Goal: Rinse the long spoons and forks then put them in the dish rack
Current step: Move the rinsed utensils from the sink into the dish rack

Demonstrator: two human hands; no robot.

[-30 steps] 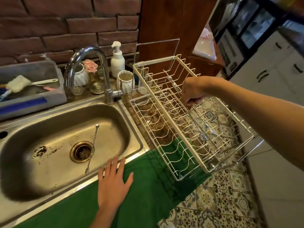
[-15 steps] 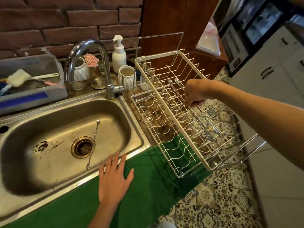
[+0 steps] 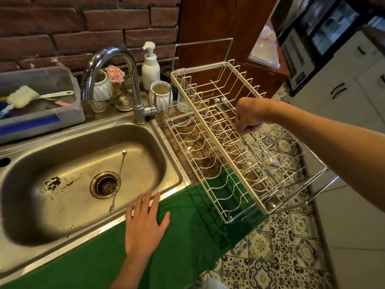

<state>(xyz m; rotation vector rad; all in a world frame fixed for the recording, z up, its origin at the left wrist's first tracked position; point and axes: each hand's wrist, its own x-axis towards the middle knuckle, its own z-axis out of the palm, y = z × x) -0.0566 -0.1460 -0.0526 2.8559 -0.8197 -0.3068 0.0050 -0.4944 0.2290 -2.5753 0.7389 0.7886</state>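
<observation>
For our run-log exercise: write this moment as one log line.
right hand: setting utensils in rack | left hand: flat on sink edge | fork: in sink, unrinsed

Right hand (image 3: 249, 116) fingertips hidden behind knuckles, grip on utensils (image 3: 256, 151) in dish rack (image 3: 200, 97) unclear. Plastic bin (image 3: 41, 119) cut off at left edge.

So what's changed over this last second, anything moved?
Very little. The right hand stays over the white wire dish rack, fingers curled on the long steel cutlery lying there. The left hand still rests flat on the green cloth; the long fork remains in the sink.
</observation>
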